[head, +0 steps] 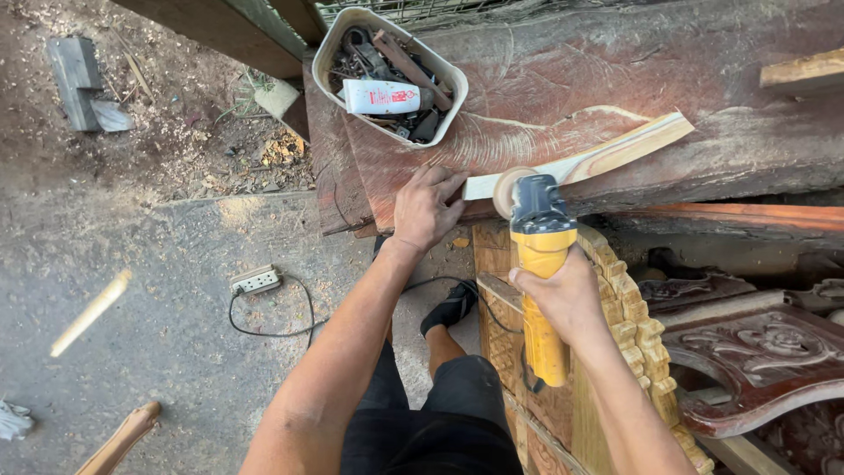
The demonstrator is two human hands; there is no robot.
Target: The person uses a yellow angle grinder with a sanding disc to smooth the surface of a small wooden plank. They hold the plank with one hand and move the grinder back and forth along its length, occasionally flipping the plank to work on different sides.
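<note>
Fingers of the left hand (425, 209) press flat on the pale curved strip (591, 158) at the bench's (703, 79) front edge; right hand (567, 295) grips the yellow grinder (541, 264), disc at the strip's near end, apparently early in sanding

Reddish timber slab (703, 70) carries white tub of tools (338, 40), pale curved wood strip (615, 151).

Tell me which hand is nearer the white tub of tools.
Left. The left hand presses on the pale wood strip just below the tub. The right hand grips the yellow grinder lower down, farther from it.
</note>
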